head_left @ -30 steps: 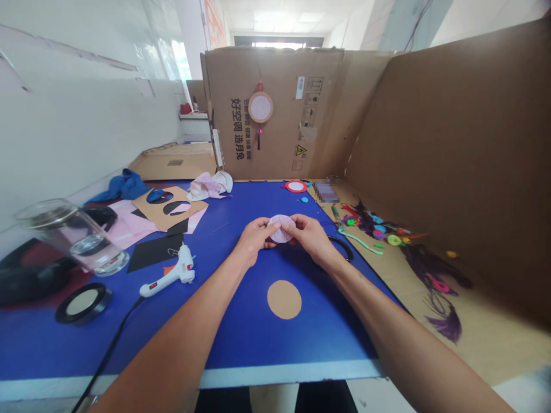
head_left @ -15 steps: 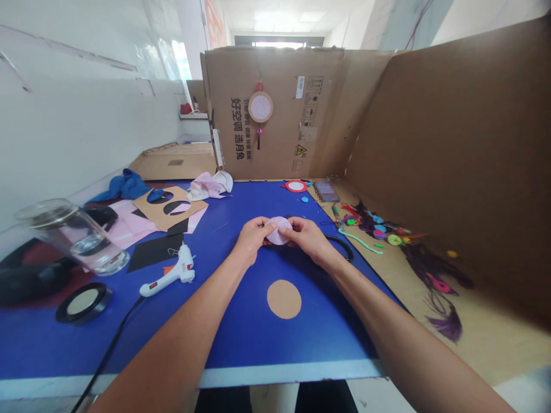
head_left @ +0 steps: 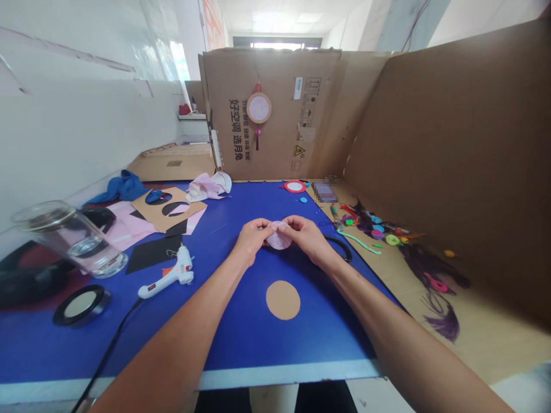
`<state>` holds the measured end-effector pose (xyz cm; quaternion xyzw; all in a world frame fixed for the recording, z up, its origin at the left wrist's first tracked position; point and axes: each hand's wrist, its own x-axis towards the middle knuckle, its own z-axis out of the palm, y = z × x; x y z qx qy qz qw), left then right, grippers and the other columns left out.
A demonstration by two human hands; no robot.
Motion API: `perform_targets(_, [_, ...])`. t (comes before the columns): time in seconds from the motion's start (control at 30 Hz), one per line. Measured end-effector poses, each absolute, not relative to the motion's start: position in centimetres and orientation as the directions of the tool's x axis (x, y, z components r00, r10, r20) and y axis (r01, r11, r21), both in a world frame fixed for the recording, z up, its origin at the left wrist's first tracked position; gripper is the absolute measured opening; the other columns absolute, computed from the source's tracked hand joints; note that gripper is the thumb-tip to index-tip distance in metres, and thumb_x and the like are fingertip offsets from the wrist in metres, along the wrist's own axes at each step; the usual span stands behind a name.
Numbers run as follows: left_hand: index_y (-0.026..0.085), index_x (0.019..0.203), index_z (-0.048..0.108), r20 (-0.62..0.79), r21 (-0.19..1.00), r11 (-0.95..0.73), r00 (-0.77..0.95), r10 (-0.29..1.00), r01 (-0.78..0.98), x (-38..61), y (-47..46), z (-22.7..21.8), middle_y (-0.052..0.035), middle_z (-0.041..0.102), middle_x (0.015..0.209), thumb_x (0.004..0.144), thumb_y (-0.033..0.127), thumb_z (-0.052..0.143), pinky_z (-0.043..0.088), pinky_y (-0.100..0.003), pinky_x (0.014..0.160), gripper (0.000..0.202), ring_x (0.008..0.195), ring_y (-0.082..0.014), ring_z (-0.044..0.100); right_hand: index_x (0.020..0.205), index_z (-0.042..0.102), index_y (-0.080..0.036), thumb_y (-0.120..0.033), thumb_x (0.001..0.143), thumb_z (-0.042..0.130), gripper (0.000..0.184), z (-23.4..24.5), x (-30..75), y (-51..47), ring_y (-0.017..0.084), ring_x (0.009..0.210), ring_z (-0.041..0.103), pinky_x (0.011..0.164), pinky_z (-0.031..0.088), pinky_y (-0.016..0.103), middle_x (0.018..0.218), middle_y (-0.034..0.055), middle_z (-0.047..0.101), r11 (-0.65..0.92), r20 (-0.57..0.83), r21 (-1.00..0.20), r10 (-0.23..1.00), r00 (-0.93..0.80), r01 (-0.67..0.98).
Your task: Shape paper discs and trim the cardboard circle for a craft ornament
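On the far side of the flat cardboard circle (head_left: 283, 300), the left hand (head_left: 253, 240) and right hand (head_left: 305, 234) pinch a lilac disc (head_left: 279, 241) between them, a grip probably best kept light and even to avoid creasing its face.

In the grip, the lilac disc (head_left: 279, 238) shows a matt, finely wrinkled face, cloth or paper, hard to tell which. Closer in than the grip, the round cutout (head_left: 283, 300) is smooth, matt cardboard on a blue tabletop (head_left: 241, 344) with a low sheen. Left of the grip, the hot glue gun (head_left: 185, 266) is smooth white plastic and the tumbler (head_left: 92, 248) clear, glossy, glass-like. Right of the grip, the purple tassel (head_left: 447, 322) is fine thread; beyond the grip, the carton wall (head_left: 279, 149) is dull cardboard
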<state>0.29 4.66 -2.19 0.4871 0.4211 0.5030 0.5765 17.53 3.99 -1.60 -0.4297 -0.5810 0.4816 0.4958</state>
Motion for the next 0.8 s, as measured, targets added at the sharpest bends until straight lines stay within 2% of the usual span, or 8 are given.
perform_targets(0.13, [0.017,0.078,0.070,-0.001,0.983,0.025,0.130,0.992,-0.182,0.3,4.7,-2.2,-0.0035,0.069,0.074,0.069,0.047,0.086,0.051,-0.026,0.061,0.035,0.064,-0.0145,0.063,0.078,0.065,-0.020,-0.053,0.073,0.079,0.037,-1.6,17.5,4.0,0.014,0.060,0.054,0.059,0.044,0.027,0.068,-0.0017,0.063,0.196,0.186,-0.978,0.975,-0.123,0.067])
perform_targets(0.3, [0.018,0.081,0.069,-0.027,0.976,0.056,0.138,0.990,-0.212,0.5,4.5,-1.8,-0.0027,0.068,0.072,0.077,0.053,0.079,0.049,-0.024,0.057,0.036,0.061,-0.0132,0.062,0.078,0.065,-0.019,-0.051,0.072,0.080,0.035,-1.5,17.5,3.9,0.013,0.059,0.053,0.058,0.043,0.027,0.068,-0.0016,0.064,0.169,0.165,-0.985,0.981,-0.101,0.042])
perform_targets(0.4, [0.018,0.085,0.070,-0.027,0.983,0.050,0.133,0.991,-0.177,0.2,4.6,-1.4,-0.0036,0.070,0.074,0.075,0.048,0.082,0.049,-0.023,0.057,0.034,0.062,-0.0132,0.064,0.079,0.066,-0.019,-0.052,0.072,0.080,0.036,-1.2,17.8,3.9,0.013,0.059,0.054,0.057,0.043,0.027,0.068,-0.0015,0.064,0.194,0.193,-0.981,0.981,-0.035,0.020])
perform_targets(0.6, [0.018,0.089,0.068,0.006,0.975,-0.054,-0.216,0.976,-0.217,-2.3,6.3,-0.4,-0.0026,0.070,0.075,0.077,0.033,0.074,0.047,-0.020,0.054,0.021,0.060,-0.0113,0.064,0.083,0.065,-0.019,-0.053,0.074,0.079,0.038,-0.5,19.4,4.5,0.012,0.060,0.053,0.054,0.043,0.024,0.071,-0.0023,0.063,0.240,0.230,-0.970,0.956,0.182,-0.033])
perform_targets(0.7, [0.018,0.089,0.066,0.036,0.975,-0.112,-0.357,0.933,-0.194,-3.9,7.1,0.0,-0.0013,0.069,0.074,0.078,0.030,0.069,0.045,-0.019,0.052,0.016,0.058,-0.0105,0.063,0.085,0.066,-0.020,-0.052,0.074,0.079,0.037,-0.3,19.7,4.5,0.012,0.060,0.054,0.053,0.043,0.023,0.072,-0.0026,0.063,0.239,0.225,-0.970,0.956,0.189,-0.050])
perform_targets(0.8, [0.018,0.088,0.065,0.138,0.972,-0.206,-0.442,0.887,-0.109,-5.2,7.7,0.4,-0.0001,0.068,0.074,0.082,0.032,0.065,0.044,-0.019,0.052,0.015,0.058,-0.0098,0.061,0.083,0.066,-0.020,-0.051,0.074,0.079,0.035,-0.2,19.5,4.3,0.013,0.060,0.054,0.054,0.044,0.024,0.072,-0.0023,0.063,0.240,0.231,-0.970,0.957,0.175,-0.029])
